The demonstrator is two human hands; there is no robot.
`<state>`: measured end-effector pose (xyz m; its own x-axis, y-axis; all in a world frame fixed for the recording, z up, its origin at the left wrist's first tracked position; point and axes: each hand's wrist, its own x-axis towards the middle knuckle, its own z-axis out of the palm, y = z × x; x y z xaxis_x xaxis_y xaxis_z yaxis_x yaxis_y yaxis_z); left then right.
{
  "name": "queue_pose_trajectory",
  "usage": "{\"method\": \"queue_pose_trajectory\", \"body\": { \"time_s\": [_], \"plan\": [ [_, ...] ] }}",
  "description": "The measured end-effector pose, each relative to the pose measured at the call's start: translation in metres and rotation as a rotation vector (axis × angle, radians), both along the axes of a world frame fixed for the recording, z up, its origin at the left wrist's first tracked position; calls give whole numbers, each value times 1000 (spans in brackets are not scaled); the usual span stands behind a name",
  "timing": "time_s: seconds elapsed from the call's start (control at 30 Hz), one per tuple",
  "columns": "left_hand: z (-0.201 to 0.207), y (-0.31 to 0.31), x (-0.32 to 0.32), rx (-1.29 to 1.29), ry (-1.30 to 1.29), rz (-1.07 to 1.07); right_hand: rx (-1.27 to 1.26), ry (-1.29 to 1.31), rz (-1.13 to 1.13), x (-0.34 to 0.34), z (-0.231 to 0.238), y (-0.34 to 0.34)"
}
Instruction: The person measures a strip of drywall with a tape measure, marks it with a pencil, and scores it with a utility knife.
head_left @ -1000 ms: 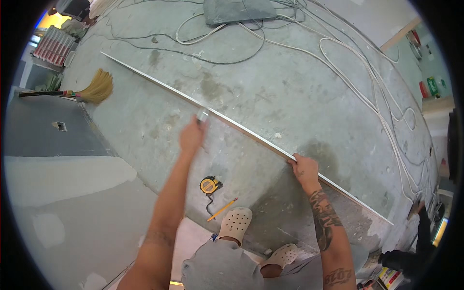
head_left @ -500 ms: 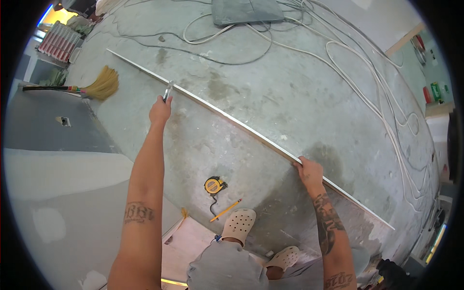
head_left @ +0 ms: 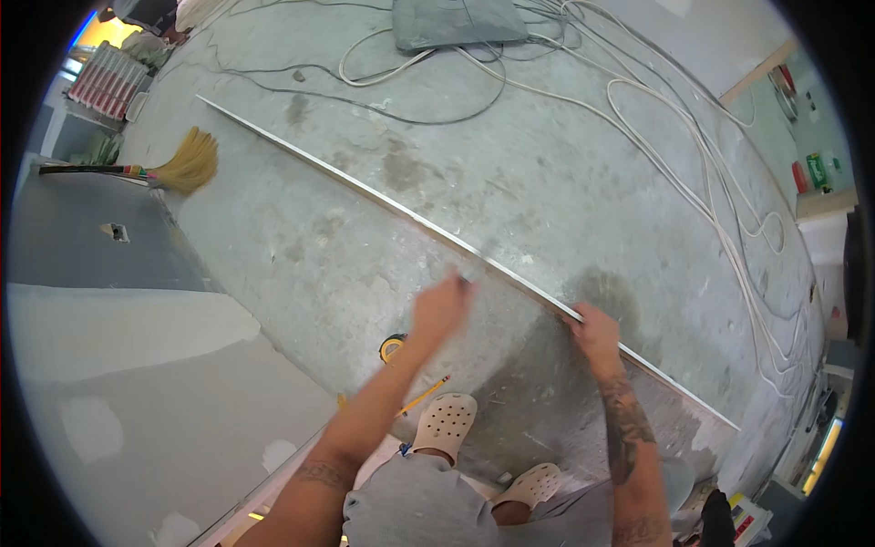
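Observation:
A long, thin white strip (head_left: 374, 193) runs diagonally over the concrete floor, from far left to near right. My right hand (head_left: 597, 335) is closed around it, right of its middle. My left hand (head_left: 440, 312), smeared by motion, is a closed fist just on the near side of the strip. A dark bit of a small hand tool (head_left: 466, 281) pokes out of it; earlier it looked silver and black, its kind unclear. Below that forearm lie a yellow-and-black tape measure (head_left: 392, 347), partly hidden, and a yellow pencil (head_left: 426, 394).
A straw broom (head_left: 187, 162) lies at the left by a grey panel (head_left: 109, 246). Loose cables (head_left: 629, 137) loop across the far and right floor around a dark flat slab (head_left: 456, 23). My feet wear beige clogs (head_left: 447, 421). Red-and-white tubes (head_left: 108, 80) stand far left.
My left hand has come away from the strip's far left part, moving right and nearer with the tool. My right hand still grips the strip in about the same place.

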<state>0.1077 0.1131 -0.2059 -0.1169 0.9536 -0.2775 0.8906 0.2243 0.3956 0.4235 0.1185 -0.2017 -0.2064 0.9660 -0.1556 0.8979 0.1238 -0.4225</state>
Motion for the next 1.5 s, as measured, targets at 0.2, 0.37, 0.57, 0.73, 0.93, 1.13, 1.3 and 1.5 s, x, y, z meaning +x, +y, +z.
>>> {"method": "queue_pose_trajectory", "body": {
  "time_s": [0.2,0.37,0.57,0.73,0.93,1.13,1.3,1.5],
  "plan": [
    [17,75,-163,199,262,439,-174,-385,9,211,24,-63],
    [8,29,-50,58,157,142,-240,-593,27,231,21,-81],
    [12,-35,41,-92,-285,-195,-287,-582,92,183,22,-66],
    [-8,22,-46,166,-782,501,-259,-515,-6,182,24,-66],
    [-33,74,-114,494,-818,602,-230,-469,36,174,13,-62],
    [-46,93,-114,459,-842,707,-206,-489,-12,181,6,-67],
    [-55,95,-109,536,-818,710,-221,-481,-8,168,11,-62],
    [-59,76,-76,464,-805,755,-270,-544,-3,170,15,-61]
  ]
}}
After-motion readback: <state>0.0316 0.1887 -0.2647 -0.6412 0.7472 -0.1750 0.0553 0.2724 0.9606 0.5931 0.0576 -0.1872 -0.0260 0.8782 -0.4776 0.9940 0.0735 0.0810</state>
